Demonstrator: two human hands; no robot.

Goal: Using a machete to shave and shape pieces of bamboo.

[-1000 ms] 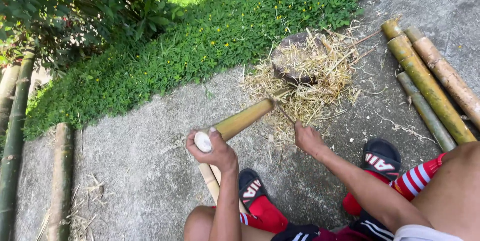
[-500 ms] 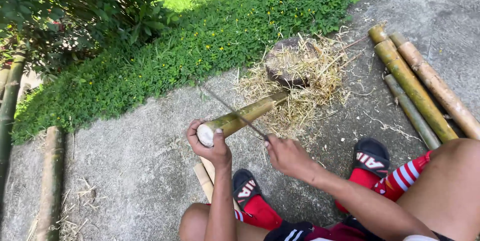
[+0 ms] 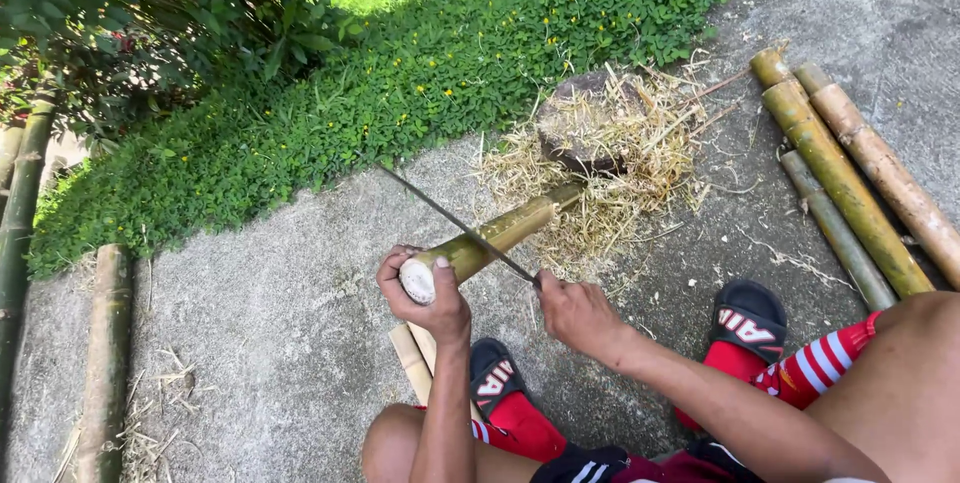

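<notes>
My left hand (image 3: pixel 428 295) grips the near cut end of a greenish-yellow bamboo pole (image 3: pixel 500 234) and holds it tilted, its far end resting by a dark block (image 3: pixel 575 128) in a heap of straw-like shavings. My right hand (image 3: pixel 573 310) is closed on the handle of a long thin blade (image 3: pixel 455 223). The blade lies across the top of the pole, its tip pointing up and left. Flat split bamboo strips (image 3: pixel 412 363) lie under my left hand. My bare knees and a foot in a black-and-red slide sandal (image 3: pixel 492 380) sit below.
Several long bamboo poles (image 3: pixel 845 183) lie side by side on the concrete at the right. More bamboo stems (image 3: pixel 105 343) lie along the left edge. Green ground cover and shrubs (image 3: pixel 350 93) border the concrete at the back. A second sandalled foot (image 3: pixel 748 318) rests at right.
My right hand came back from the shavings heap with the blade, and now lays it across the pole. The left hand has kept its grip on the pole end.
</notes>
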